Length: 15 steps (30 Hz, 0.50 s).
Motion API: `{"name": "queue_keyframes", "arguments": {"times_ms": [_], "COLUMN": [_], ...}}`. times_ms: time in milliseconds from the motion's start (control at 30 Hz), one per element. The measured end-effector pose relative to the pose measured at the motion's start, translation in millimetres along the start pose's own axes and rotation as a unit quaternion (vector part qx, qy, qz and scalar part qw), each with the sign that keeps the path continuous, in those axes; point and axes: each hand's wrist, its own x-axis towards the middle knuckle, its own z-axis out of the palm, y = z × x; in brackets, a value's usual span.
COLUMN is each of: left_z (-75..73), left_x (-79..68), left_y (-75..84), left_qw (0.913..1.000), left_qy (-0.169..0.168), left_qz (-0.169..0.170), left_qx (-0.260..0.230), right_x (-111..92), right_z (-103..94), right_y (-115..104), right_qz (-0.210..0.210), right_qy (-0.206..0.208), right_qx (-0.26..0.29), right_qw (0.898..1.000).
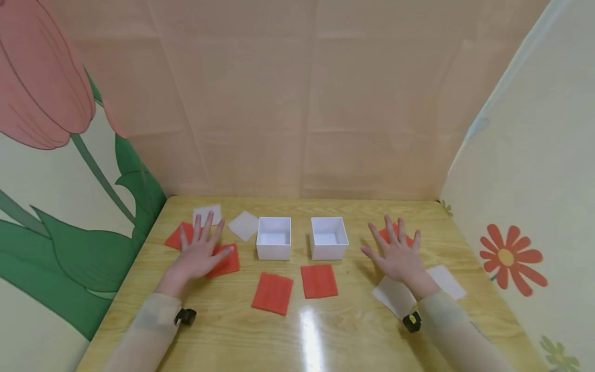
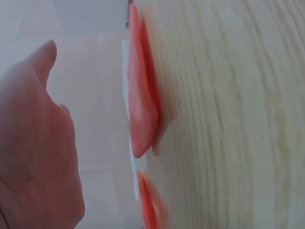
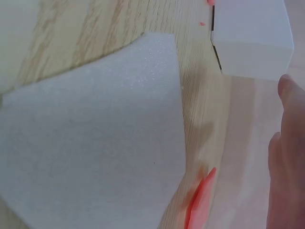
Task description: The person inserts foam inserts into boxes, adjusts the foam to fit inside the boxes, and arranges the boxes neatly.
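Note:
My left hand [image 1: 199, 257], fingers spread, hovers above the table's left side, over two red squares [image 1: 226, 262] of thin sheet material and close to a white square [image 1: 207, 213]. In the left wrist view a gap shows between this hand [image 2: 35, 148] and the red piece [image 2: 142, 95]. On the right, my other hand [image 1: 398, 258] is also spread and holds nothing. It partly covers a red square [image 1: 409, 241] and a white square [image 1: 395, 297]. The right wrist view shows that white square [image 3: 100, 129] large, with the hand [image 3: 288, 157] at the edge.
Two open white boxes [image 1: 274, 253] [image 1: 329, 251] stand side by side mid-table. Two more red squares [image 1: 272, 293] [image 1: 319, 281] lie in front of them. Another white square [image 1: 244, 226] is left of the boxes, and one [image 1: 446, 281] lies far right. Cloth walls [image 1: 302, 103] border the table.

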Motion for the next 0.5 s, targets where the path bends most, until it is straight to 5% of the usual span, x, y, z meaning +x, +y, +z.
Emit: {"name": "queue_keyframes", "arguments": {"times_ms": [233,500], "left_z": [1.5,-1.6], "left_x": [4.1,3.8], "left_y": [10.8,33.8], "left_qw": [0.9914,0.9351], "left_qy": [0.036,0.111], "left_qz": [0.0,-0.019], "left_qx": [-0.126,-0.336], "right_x": [2.3,7.9], "right_z": [3.0,3.8], "right_y": [4.8,20.0], "right_qz": [-0.007,0.002], "right_qy": [0.024,0.063], "right_qx": [0.041,0.179], "right_qw": [0.999,0.982]}}
